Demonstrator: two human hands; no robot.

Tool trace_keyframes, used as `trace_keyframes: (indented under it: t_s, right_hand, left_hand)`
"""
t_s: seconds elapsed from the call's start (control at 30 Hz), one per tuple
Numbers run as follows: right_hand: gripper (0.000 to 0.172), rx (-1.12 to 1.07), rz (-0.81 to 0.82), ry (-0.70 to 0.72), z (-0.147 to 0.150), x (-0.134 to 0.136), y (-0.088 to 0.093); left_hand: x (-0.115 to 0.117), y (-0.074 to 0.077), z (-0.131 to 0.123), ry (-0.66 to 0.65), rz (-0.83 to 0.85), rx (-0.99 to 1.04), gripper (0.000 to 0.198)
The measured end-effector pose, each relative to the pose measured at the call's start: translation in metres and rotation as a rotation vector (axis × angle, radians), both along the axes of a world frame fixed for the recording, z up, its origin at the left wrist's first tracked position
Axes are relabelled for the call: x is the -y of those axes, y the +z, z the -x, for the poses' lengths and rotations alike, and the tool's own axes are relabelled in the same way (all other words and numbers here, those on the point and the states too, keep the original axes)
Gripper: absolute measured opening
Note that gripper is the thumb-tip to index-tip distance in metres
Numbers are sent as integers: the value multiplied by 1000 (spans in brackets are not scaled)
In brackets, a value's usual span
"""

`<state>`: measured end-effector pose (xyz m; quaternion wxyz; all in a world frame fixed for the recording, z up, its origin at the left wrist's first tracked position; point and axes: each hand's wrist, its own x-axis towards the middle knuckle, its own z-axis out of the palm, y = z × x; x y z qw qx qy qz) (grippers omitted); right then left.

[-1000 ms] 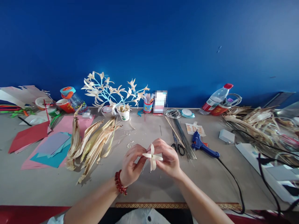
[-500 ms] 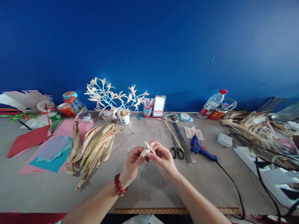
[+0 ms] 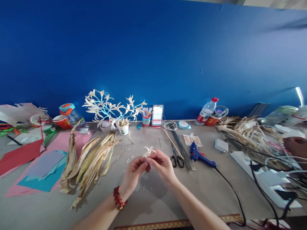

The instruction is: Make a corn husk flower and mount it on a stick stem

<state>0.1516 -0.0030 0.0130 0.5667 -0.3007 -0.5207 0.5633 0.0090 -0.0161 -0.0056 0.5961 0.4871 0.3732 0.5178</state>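
A small cream flower [image 3: 149,151], its petals like dried corn husk, is pinched between both my hands above the middle of the table. My left hand [image 3: 136,168] closes thumb and fingers round its base from the left, a red bead bracelet on that wrist. From the other side my right hand [image 3: 164,166] grips the same base, fingertips touching those of the left. Fingers hide the lower end of the flower. Scissors [image 3: 177,160] with black handles lie just right of my right hand. Pale scraps [image 3: 129,159] are scattered near my left hand.
Corn husks [image 3: 94,163] and coloured paper [image 3: 35,183] lie left. Behind stands a white cup [image 3: 123,129] below blue-stemmed husk flowers [image 3: 105,107]. To the right are wires [image 3: 183,151], a blue glue gun [image 3: 202,158] with a trailing cord, a power strip [image 3: 244,163] and a bottle [image 3: 206,111].
The flower has tipped more upright between my fingers, its petals now facing up. The view has swung right and tilted, showing more of the table's right end.
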Motion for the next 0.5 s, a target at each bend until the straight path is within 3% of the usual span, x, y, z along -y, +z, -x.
trace_keyframes:
  t_s: [0.27,0.5]
  right_hand:
    - [22,52,-76,-133,-5,-3,-6]
    - [26,180,-124,-153,-3,-3,-8]
  left_hand:
    - [2,10,-3,12,-71,-119,31]
    - [1,-3,0,68,-178,-200,23]
